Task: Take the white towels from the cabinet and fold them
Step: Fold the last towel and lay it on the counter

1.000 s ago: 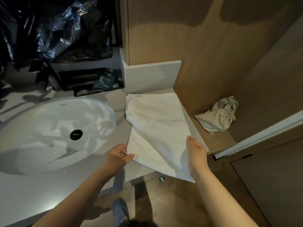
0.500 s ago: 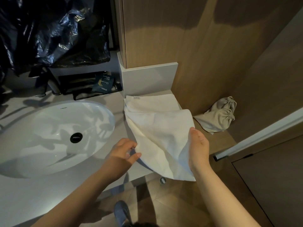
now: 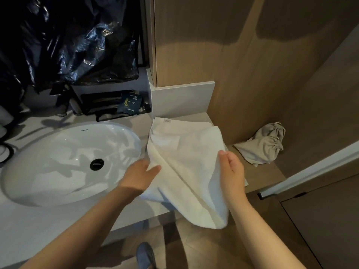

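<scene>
On the pale desk (image 3: 48, 226) just right of the oval white basin (image 3: 58, 162), the white towel (image 3: 184, 162) lies partly folded. Its far edge lies flat against the low grey upstand, with a small sewn label (image 3: 166, 120) at the far left corner, and its near end spills over the front edge of the desk and hangs above the wood-look floor. The left hand (image 3: 138, 176) meets the towel's left edge beside the basin. Its thumb lies on top of the cloth and its fingers are tucked under the fold, so its grip pinches the towel there. The right hand (image 3: 232, 169) is raised at the towel's right side with the thumb pointing away. Its fingers are buried in a lifted flap of cloth, so its grip is closed on the towel, and that flap rises off the desk into a slanting ridge between the two hands. The basin has a black drain (image 3: 96, 164). Behind it a crumpled black plastic bag (image 3: 77, 45) sits above a dark printed packet (image 3: 130, 104). To the right, on a lower wooden ledge (image 3: 272, 177), a beige drawstring pouch (image 3: 264, 146) rests against the panelled wall, well apart from the towel. A blue shoe (image 3: 144, 255) shows at the bottom edge, between the forearms.
</scene>
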`<control>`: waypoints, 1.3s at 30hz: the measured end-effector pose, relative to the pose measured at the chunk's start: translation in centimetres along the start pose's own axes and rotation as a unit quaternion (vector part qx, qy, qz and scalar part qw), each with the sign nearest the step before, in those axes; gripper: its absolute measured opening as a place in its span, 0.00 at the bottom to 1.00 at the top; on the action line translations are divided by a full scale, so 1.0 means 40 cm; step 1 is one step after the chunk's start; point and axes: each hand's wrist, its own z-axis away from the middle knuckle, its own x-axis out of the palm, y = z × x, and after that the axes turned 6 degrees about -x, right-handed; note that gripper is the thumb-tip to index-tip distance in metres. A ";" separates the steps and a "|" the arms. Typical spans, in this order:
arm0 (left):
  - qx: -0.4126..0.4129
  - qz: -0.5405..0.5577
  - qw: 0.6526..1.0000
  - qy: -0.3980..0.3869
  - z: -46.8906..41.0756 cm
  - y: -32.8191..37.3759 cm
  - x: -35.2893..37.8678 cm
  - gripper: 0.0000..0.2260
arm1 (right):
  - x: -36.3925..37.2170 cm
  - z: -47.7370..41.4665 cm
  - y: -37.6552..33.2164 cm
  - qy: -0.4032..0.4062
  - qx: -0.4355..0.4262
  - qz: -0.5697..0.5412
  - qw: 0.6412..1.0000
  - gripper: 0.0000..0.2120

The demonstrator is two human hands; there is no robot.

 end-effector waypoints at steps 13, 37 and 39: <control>-0.144 0.376 0.892 -0.208 0.121 -0.199 0.016 0.18 | 0.045 0.053 0.027 -0.148 0.026 0.072 0.986 0.11; -0.042 0.158 0.986 0.028 0.154 -0.078 -0.060 0.14 | -0.182 0.168 0.024 -0.047 -0.042 0.210 0.976 0.15; -0.043 0.000 0.999 0.014 0.169 -0.126 -0.020 0.16 | -0.188 0.178 0.034 -0.101 -0.061 0.287 0.950 0.13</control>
